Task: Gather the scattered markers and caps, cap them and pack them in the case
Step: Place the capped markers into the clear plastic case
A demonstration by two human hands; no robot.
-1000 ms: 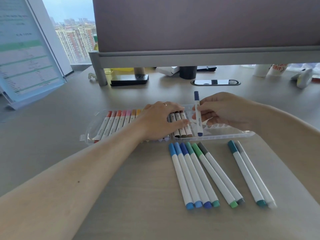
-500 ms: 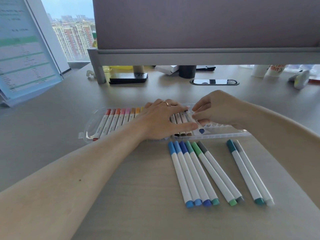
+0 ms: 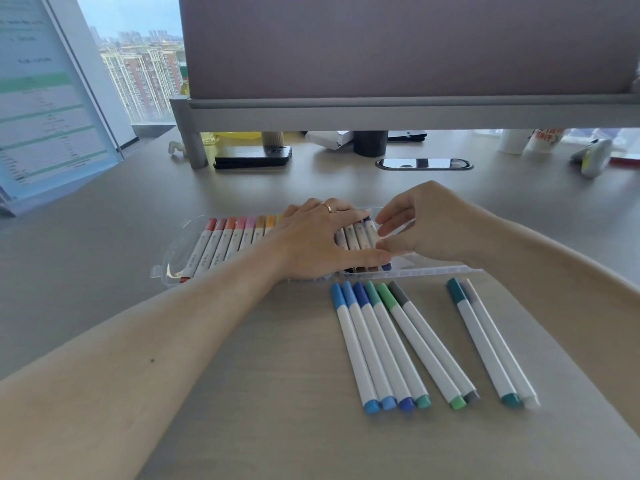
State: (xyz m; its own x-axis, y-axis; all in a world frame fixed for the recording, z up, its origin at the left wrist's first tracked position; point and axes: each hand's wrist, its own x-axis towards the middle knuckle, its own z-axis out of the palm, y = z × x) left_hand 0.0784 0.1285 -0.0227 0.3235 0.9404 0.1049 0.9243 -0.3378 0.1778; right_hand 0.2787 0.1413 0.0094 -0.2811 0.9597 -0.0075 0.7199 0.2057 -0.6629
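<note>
At the centre of the worktop you have the clear plastic case lying with its long side toward you. Its left end carries a row of markers with red, pink and orange caps, set side by side and touching. Your left hand lies palm down across the middle of that row. Its grip is slack: the fingers are straight and flat on the barrels and hold nothing. A ring shows on one finger. Just past those fingertips, brown markers lie in the case, and beside them, last in the row, a dark blue marker. Your right hand is at that marker with its fingers bent and thumb and forefinger drawn close at the barrel. I cannot tell whether this grip pinches the marker or only touches it. On the worktop just in front of the case, six markers lie capped and side by side: three blue, two green, one grey. Apart from them, to the right, two markers lie touching, one teal and one pale. Farther back stand a grey partition panel, a black device and a paper cup. A document stand is at far left.
</note>
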